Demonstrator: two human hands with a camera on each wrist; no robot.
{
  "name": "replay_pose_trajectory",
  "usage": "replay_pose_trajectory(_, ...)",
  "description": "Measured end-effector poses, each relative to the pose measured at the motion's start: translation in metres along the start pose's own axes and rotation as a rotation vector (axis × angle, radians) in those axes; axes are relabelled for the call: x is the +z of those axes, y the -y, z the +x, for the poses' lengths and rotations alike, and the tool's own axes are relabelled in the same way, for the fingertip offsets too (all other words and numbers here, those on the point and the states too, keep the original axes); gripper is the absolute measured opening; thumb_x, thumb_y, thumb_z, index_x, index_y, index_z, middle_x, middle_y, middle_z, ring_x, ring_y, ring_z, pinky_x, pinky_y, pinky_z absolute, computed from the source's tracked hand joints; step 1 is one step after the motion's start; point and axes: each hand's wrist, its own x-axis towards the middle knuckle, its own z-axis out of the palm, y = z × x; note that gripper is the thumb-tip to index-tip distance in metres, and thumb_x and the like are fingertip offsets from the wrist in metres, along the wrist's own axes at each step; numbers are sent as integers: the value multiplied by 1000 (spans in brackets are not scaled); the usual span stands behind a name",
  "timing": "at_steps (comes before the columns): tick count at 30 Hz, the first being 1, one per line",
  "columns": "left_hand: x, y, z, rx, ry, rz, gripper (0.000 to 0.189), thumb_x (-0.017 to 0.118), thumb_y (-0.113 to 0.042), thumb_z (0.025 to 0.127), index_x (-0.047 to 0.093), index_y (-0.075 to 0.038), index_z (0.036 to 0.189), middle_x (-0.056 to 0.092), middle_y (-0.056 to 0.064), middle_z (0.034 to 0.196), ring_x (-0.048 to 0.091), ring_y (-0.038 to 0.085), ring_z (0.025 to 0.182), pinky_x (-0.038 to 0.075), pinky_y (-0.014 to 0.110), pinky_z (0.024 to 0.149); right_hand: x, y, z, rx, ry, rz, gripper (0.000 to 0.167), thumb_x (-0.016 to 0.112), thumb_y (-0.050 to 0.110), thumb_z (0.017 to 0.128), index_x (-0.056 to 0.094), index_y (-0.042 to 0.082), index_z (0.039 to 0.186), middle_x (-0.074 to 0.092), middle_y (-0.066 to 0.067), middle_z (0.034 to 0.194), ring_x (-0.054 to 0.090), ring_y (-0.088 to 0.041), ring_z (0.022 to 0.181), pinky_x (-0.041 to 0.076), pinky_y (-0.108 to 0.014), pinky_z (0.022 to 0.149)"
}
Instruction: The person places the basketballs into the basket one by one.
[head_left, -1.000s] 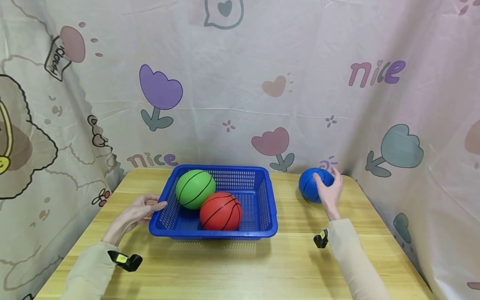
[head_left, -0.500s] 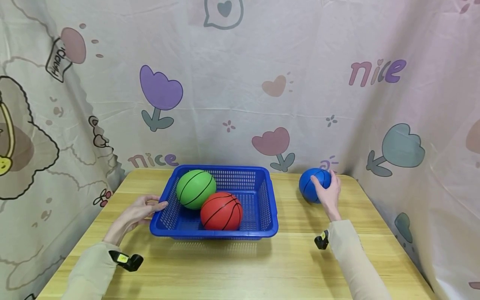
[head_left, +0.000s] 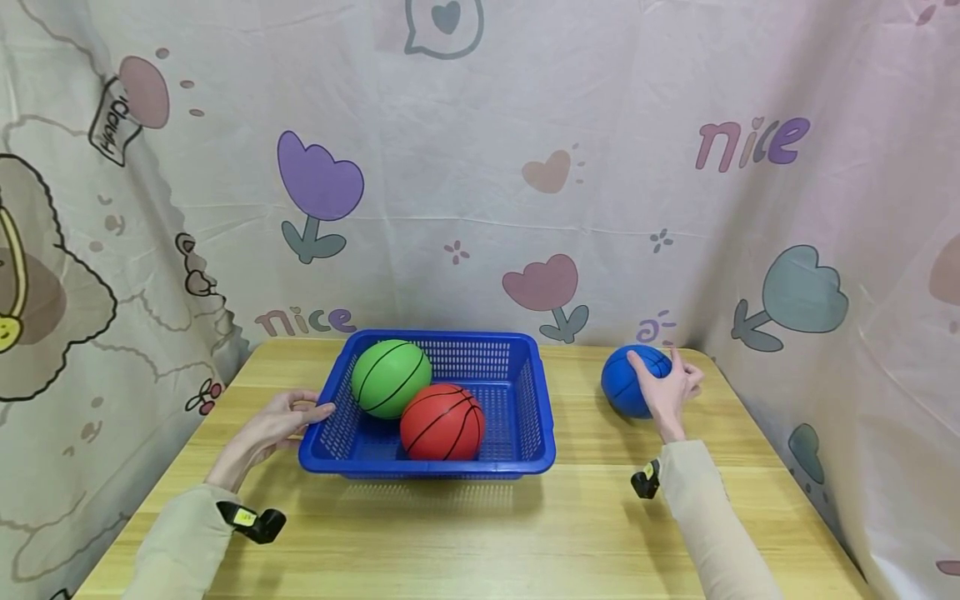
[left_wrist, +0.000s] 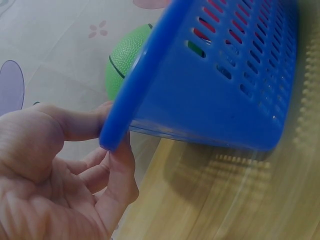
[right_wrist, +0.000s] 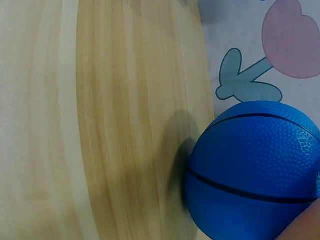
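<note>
I see a person at a wooden table (head_left: 450, 542), and both hands are busy. The left hand (head_left: 273, 421) has the side of a blue basket (head_left: 427, 468) in a pinch, with the thumb on top of the rim and the fingers tucked under it. The gap between thumb and fingers is just as thick as the rim. The basket has lots of little holes. A green ball (head_left: 390, 379) is inside at the back left, and a red ball (head_left: 442, 423) is in front of it, a bit to the right.

The right hand (head_left: 666, 393) is at a blue ball (head_left: 622, 387), well apart from the basket, near the back right of the table. The thumb is on the ball and the pointing finger is up by its right side, so there is a wide gap between them. The other fingers are bent and off to the right, away from the ball. I can't tell if the hand has a real hold on it. Behind everything hangs a pale cloth (head_left: 442, 167) with flowers, hearts and the word "nice" on it
</note>
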Motion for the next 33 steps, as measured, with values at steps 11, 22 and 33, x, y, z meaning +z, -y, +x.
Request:
replay_pose_trajectory(11,-1,0,1,7,-6,-20,69,57,-27,103,22,14,145,58,29,130,69,10,86,62,36,78,-4,-3,1,82,48,16,101,72,64,82,26,15,157,5,-22,158,11,-49,141,26,-78,111)
replay_pose_trajectory(22,1,1,1,-1,-9,-13,69,59,-28,102,24,13,145,57,31,133,70,11,87,62,35,78,-11,0,1,127,187,-28,110,67,64,85,5,16,163,12,-26,165,18,-50,148,27,-74,115)
replay_pose_trajectory(33,1,1,2,1,-11,-6,72,59,-29,102,23,14,147,52,35,137,70,12,90,63,37,80,-13,1,2,161,180,16,107,67,62,86,9,16,163,13,-26,165,21,-50,148,27,-73,115)
